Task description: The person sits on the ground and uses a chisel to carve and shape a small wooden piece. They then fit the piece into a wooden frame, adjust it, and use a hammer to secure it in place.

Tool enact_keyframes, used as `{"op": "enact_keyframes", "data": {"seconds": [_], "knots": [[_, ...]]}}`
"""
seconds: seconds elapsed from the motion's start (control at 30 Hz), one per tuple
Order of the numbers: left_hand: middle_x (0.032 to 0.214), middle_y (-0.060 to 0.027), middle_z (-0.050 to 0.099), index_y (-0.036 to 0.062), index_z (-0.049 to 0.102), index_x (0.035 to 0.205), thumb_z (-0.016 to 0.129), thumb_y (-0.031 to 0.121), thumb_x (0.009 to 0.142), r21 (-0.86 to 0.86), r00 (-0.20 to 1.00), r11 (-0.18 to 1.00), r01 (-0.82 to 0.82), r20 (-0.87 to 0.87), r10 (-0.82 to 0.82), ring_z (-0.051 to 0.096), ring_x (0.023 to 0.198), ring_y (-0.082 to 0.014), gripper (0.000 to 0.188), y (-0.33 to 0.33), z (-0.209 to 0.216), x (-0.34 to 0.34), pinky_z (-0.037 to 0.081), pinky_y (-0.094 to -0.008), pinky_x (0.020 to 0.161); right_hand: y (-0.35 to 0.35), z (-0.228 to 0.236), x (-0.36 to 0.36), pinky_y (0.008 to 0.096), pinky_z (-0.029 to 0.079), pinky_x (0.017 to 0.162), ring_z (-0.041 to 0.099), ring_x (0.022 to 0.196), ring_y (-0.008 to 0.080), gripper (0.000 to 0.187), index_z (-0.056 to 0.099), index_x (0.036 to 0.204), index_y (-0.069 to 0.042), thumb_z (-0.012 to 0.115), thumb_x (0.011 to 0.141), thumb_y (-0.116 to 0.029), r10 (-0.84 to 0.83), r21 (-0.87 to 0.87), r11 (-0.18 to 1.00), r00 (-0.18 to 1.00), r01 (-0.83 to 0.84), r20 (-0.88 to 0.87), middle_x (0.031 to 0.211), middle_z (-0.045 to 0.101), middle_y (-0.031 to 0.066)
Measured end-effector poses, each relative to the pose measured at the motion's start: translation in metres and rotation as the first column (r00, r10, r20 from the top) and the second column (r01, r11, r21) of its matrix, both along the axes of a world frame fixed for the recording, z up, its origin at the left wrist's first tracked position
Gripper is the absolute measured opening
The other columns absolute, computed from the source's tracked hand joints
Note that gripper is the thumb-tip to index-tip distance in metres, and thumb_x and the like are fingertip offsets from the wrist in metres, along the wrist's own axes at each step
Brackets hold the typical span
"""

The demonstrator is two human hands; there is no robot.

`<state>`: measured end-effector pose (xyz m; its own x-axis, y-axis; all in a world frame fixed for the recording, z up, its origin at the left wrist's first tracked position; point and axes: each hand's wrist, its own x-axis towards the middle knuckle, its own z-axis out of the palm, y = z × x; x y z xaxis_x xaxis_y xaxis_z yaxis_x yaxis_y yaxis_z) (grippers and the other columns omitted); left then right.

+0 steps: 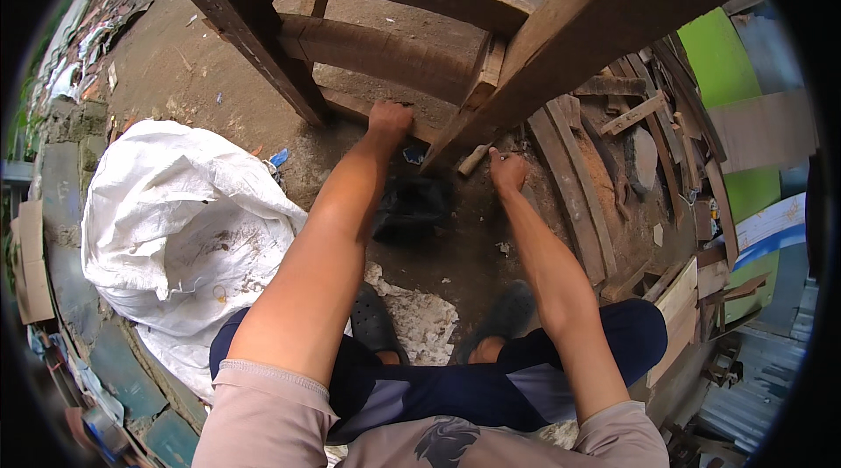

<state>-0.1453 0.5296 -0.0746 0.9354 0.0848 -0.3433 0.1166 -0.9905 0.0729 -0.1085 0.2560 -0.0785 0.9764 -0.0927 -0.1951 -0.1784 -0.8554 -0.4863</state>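
I look down past my knees at a large dark wooden frame [412, 56] of thick beams and curved rails standing on dirt ground. My left hand [389, 120] is closed on the lowest curved rail [350, 105] near the left upright beam. My right hand [506, 170] is fisted low beside the right slanted beam [561, 48], close to a short pale wooden handle [474, 159]; whether it grips that handle I cannot tell. A black lump, maybe a bag [412, 208], lies on the ground between my forearms.
A big white woven sack [175, 223] lies at my left. Curved planks and wood offcuts [613, 161] are piled at the right, with a green panel [727, 65] behind. My black shoes [508, 310] rest on dirt and a patch of pale concrete [420, 319].
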Motion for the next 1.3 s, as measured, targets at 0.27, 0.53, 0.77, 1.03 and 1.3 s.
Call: {"op": "enact_keyframes", "data": {"seconds": [0.27, 0.53, 0.77, 1.03, 1.3], "knots": [[0.124, -0.0096, 0.068, 0.0159, 0.062, 0.126, 0.053, 0.022, 0.098, 0.019, 0.998, 0.998, 0.064, -0.026, -0.063, 0.057, 0.127, -0.0275, 0.03, -0.003, 0.005, 0.004, 0.042, -0.046, 0.106, 0.024, -0.009, -0.016, 0.0354, 0.054, 0.081, 0.071, 0.088, 0.0215, 0.036, 0.074, 0.119, -0.007, 0.07, 0.091, -0.03, 0.133, 0.53, 0.841, 0.991, -0.109, -0.006, 0.096, 0.076, 0.0108], [0.129, -0.0156, 0.064, 0.014, 0.058, 0.129, 0.053, 0.022, 0.098, -0.004, 0.994, 0.996, 0.086, 0.072, -0.085, 0.054, 0.13, -0.0325, 0.033, 0.009, -0.026, 0.001, 0.039, -0.0469, 0.109, 0.06, -0.044, -0.018, 0.0357, 0.052, 0.089, 0.071, 0.102, 0.0249, 0.048, 0.074, 0.116, 0.0, 0.072, 0.09, -0.04, 0.072, 0.671, 0.738, 0.98, 0.072, -0.185, 0.106, 0.075, 0.0148], [0.133, -0.0143, 0.063, 0.014, 0.059, 0.131, 0.068, 0.03, 0.089, -0.033, 0.99, 0.994, 0.103, -0.094, -0.106, 0.054, 0.131, -0.0322, 0.046, 0.008, 0.013, 0.004, 0.04, -0.0457, 0.109, 0.058, -0.034, -0.011, 0.0348, 0.053, 0.082, 0.07, 0.093, 0.0219, 0.035, 0.073, 0.113, 0.001, 0.071, 0.09, -0.026, 0.082, 0.615, 0.784, 0.968, 0.083, -0.236, 0.102, 0.075, 0.013], [0.14, -0.0139, 0.058, 0.0231, 0.053, 0.144, 0.079, 0.047, 0.077, 0.014, 0.991, 0.998, 0.062, -0.118, -0.06, 0.048, 0.137, -0.0317, 0.076, 0.027, 0.014, -0.006, 0.035, -0.0497, 0.113, 0.065, -0.049, -0.027, 0.035, 0.052, 0.081, 0.07, 0.096, 0.0228, 0.034, 0.07, 0.118, 0.003, 0.059, 0.098, -0.022, 0.115, 0.642, 0.767, 0.98, 0.018, -0.164, 0.106, 0.075, 0.0142], [0.135, -0.0123, 0.062, 0.0216, 0.053, 0.142, 0.076, 0.035, 0.082, -0.01, 0.996, 0.997, 0.081, -0.035, -0.081, 0.054, 0.132, -0.0294, 0.066, 0.036, -0.007, -0.007, 0.038, -0.049, 0.11, 0.045, -0.063, -0.064, 0.0374, 0.047, 0.073, 0.061, 0.079, 0.0223, 0.032, 0.069, 0.105, 0.002, 0.052, 0.102, -0.025, 0.032, 0.733, 0.641, 0.946, 0.228, -0.322, 0.088, 0.068, 0.0117]]}}
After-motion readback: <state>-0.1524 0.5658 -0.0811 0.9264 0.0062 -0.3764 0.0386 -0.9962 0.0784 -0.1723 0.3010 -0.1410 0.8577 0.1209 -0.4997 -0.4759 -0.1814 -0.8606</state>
